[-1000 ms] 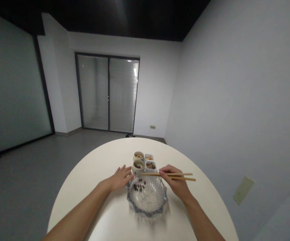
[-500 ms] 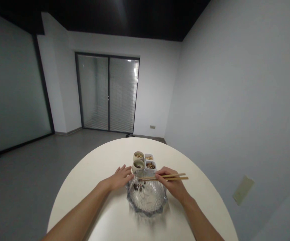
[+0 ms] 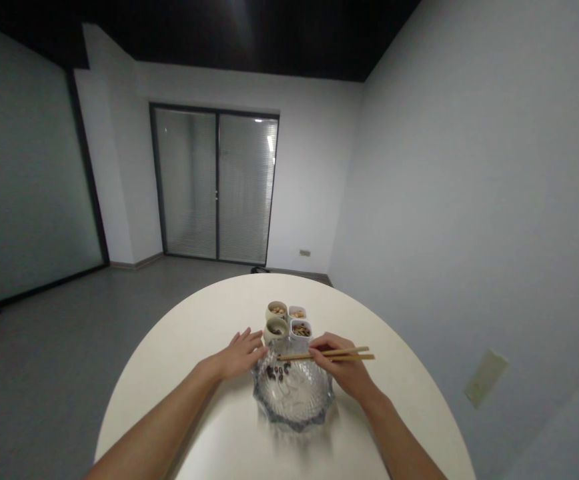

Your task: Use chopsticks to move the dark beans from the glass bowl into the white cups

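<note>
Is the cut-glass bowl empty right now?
Not empty: the cut-glass bowl holds a small cluster of dark beans at its far left side, just beside the left hand.

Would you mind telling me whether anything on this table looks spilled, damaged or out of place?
Nothing stands out. The dark bean-like pieces lie inside the cut-glass dish, none visibly on the white round table. The four small bowls stand upright, and the right hand holds the chopsticks normally.

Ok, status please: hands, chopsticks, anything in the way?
Right hand holding wooden chopsticks above glass bowl. Left hand open beside bowl rim. Dark beans in bowl. Four small cups just beyond, none blocking.
</note>
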Available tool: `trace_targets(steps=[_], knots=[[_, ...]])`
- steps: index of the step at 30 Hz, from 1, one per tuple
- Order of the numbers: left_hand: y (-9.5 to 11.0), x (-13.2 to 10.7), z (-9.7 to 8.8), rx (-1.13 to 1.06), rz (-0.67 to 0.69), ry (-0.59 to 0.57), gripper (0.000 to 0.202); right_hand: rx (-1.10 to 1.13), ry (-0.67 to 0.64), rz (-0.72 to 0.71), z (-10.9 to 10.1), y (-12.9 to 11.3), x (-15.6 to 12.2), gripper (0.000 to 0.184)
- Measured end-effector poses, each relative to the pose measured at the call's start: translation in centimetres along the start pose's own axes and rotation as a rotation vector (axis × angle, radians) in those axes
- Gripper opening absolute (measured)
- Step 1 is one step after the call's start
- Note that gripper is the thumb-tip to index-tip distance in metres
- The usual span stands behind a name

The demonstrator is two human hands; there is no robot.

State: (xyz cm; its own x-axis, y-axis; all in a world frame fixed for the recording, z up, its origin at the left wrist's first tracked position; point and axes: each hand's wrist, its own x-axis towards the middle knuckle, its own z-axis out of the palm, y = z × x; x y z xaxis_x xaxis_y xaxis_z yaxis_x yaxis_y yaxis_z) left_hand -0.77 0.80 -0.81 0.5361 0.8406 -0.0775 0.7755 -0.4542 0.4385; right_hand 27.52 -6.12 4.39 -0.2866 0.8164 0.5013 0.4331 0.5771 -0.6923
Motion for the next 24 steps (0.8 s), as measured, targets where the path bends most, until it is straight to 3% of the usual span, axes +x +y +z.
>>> trace_targets(steps=[24], knots=[[0.20, -0.12, -0.09, 0.018, 0.010, -0.004, 0.061, 0.037, -0.009, 0.020, 0.01, 0.13, -0.15, 0.020]])
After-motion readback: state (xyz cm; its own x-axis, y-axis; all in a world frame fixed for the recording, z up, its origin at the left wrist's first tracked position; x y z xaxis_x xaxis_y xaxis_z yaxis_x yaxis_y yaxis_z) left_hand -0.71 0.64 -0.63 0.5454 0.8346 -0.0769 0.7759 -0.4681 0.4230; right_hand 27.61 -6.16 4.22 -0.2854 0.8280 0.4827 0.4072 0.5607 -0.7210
